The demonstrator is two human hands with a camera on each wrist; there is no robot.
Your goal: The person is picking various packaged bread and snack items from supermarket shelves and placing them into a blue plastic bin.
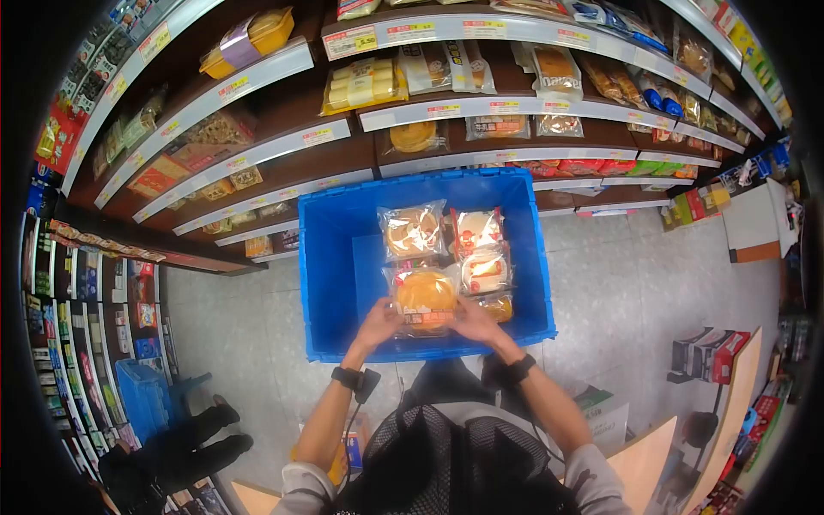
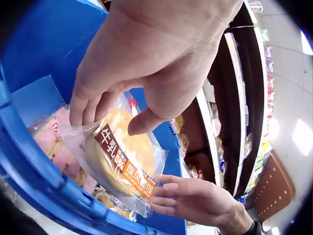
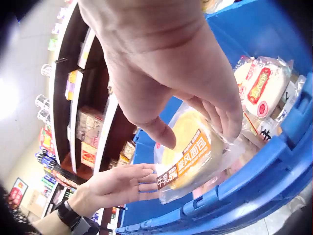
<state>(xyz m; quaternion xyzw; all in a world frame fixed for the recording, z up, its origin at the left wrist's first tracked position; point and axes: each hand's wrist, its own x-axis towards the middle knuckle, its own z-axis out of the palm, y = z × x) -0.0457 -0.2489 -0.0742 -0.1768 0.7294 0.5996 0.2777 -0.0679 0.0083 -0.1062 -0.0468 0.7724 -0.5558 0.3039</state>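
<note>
The shop is lit evenly and brightly from above, so the shadows are soft and weak. In the head view the wide lens bends the shelves [image 1: 257, 77] into curves, and the corners fall into black. The plastic wrapper of the bread packet [image 1: 425, 298] gives small white glare. In the wrist views the left hand [image 2: 156, 54] and the right hand [image 3: 161, 63] are very near the lens and a little soft. The floor [image 2: 298, 132] shows bright reflected patches, and the far shelves are blurred.
</note>
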